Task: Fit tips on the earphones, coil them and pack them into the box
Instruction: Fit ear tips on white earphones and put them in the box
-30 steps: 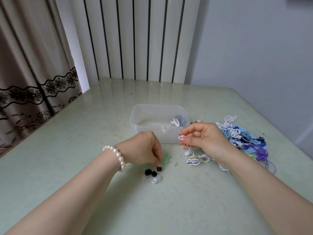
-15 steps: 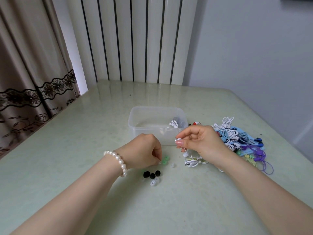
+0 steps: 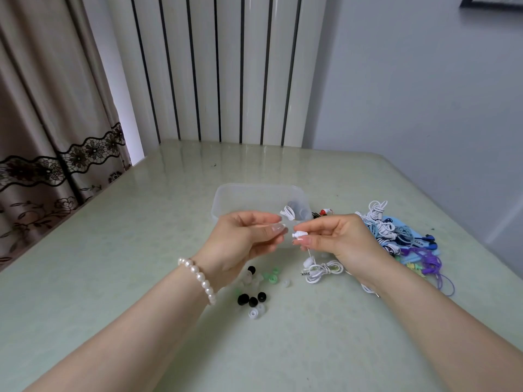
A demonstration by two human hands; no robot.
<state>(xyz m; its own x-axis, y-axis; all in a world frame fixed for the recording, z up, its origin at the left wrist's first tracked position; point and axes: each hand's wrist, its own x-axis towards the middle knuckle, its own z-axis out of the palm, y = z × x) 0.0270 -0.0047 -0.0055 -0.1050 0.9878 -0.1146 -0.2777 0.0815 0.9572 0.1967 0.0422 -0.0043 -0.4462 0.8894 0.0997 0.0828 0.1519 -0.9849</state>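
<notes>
My right hand (image 3: 336, 239) pinches a white earbud (image 3: 298, 233) above the table, nozzle pointing left; its thin cable drops to the loose white earphone coil (image 3: 322, 270) and second bud below. My left hand (image 3: 243, 240) is raised level with it, thumb and forefinger pinched together just left of the bud; whether a clear tip sits between them I cannot tell. Loose ear tips (image 3: 252, 298), black, clear and green, lie scattered under my left wrist. The clear plastic box (image 3: 226, 199) stands behind both hands with a coiled white earphone (image 3: 288, 213) inside.
A heap of tangled earphones (image 3: 396, 236), white, blue, purple and yellow-green, lies to the right of the box, near the table's right edge. A red-and-white earbud (image 3: 325, 212) sits beside the box. Curtain at the left, radiator behind the table.
My left hand has lifted off the loose tips on the table and come up to meet the earbud. My right hand has raised the bud slightly and turned it toward the left hand.
</notes>
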